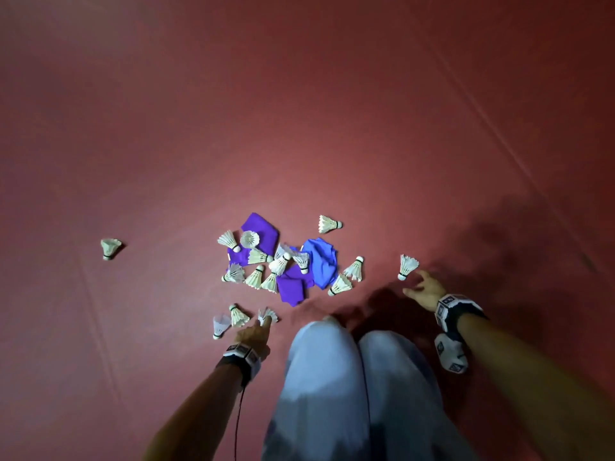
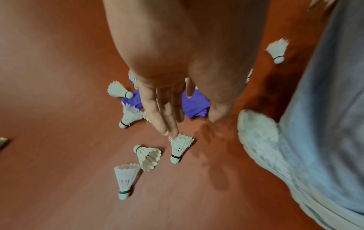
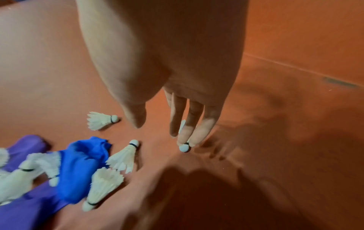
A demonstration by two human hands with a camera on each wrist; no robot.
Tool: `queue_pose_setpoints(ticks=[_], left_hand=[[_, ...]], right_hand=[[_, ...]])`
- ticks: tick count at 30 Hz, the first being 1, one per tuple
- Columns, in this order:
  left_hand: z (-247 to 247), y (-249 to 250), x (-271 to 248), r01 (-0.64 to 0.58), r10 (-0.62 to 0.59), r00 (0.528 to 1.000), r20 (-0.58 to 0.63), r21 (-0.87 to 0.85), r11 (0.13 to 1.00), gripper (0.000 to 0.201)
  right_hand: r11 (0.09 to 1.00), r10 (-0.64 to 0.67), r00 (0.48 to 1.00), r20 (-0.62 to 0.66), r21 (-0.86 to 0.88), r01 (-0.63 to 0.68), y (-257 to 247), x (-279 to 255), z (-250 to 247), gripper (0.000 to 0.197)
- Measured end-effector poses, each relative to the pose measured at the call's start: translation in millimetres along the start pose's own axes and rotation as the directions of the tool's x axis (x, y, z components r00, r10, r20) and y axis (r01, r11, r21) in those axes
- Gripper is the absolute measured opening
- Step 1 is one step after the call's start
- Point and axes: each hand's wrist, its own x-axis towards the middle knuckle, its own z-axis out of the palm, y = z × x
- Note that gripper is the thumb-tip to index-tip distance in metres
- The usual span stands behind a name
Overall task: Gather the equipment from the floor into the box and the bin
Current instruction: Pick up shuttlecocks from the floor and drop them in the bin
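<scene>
Several white feather shuttlecocks lie on the red floor around purple cloths [image 1: 258,229] and a blue cloth [image 1: 321,261]. My left hand [image 1: 254,331] reaches down with straight fingers; its fingertips [image 2: 169,132] touch the feather rim of one shuttlecock [image 2: 180,147], which stands cork down beside two others [image 2: 147,157]. My right hand [image 1: 424,287] is stretched out with spread fingers over a lone shuttlecock [image 1: 406,266]; in the right wrist view its fingertips [image 3: 185,138] cover the feathers, and only the cork [image 3: 184,147] shows. Neither hand grips anything.
My legs in light trousers [image 1: 332,377] and a white shoe [image 2: 260,132] stand between the two hands. One shuttlecock [image 1: 109,248] lies far to the left, another [image 1: 328,223] behind the pile. No box or bin shows in any view.
</scene>
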Motion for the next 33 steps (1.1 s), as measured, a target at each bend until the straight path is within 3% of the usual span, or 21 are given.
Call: queue_pose_setpoints(ticks=[3, 7, 9, 11, 14, 18, 23, 26, 30, 33], left_hand=[[24, 0, 56, 0.017, -0.018, 0.999, -0.041, -0.026, 1.000, 0.085], [47, -4, 118, 0.011, -0.011, 1.000, -0.004, -0.119, 0.993, 0.066], [54, -2, 136, 0.008, -0.006, 1.000, 0.014, -0.162, 0.987, 0.057], [64, -1, 147, 0.036, -0.028, 0.998, 0.064, -0.126, 0.991, 0.045], [66, -2, 147, 0.055, -0.051, 0.997, 0.049, -0.097, 0.994, 0.040], [42, -4, 119, 0.098, -0.090, 0.994, 0.058, -0.138, 0.986, 0.043], [-15, -15, 45, 0.087, -0.096, 0.994, -0.045, -0.161, 0.983, 0.036], [-65, -22, -19, 0.045, -0.086, 0.989, -0.120, -0.313, 0.949, 0.031], [-145, -28, -114, -0.105, -0.069, 0.941, -0.332, -0.478, 0.872, 0.027], [-226, -21, -206, -0.239, -0.065, 0.872, -0.486, -0.537, 0.809, 0.020]], right_hand=[[1.000, -0.019, 0.998, -0.053, 0.004, 0.019, 10, 65, 20, 0.079], [0.999, 0.042, 0.988, -0.152, 0.014, -0.040, 22, 124, 33, 0.094], [0.994, 0.043, 0.986, -0.158, -0.092, -0.058, 28, 142, 32, 0.078], [0.983, 0.040, 0.991, -0.130, -0.175, -0.062, 32, 152, 33, 0.043], [0.972, 0.023, 0.996, -0.084, -0.233, -0.042, 23, 143, 33, 0.041], [0.960, -0.034, 0.996, -0.079, -0.280, 0.010, 4, 99, 19, 0.026], [0.969, -0.046, 0.987, -0.154, -0.246, 0.007, -31, 13, -18, 0.053], [0.980, -0.051, 0.976, -0.210, -0.196, 0.009, -65, -59, -53, 0.061], [0.996, -0.091, 0.959, -0.268, -0.032, 0.085, -121, -159, -108, 0.051], [0.980, -0.142, 0.941, -0.306, 0.092, 0.178, -184, -251, -153, 0.044]])
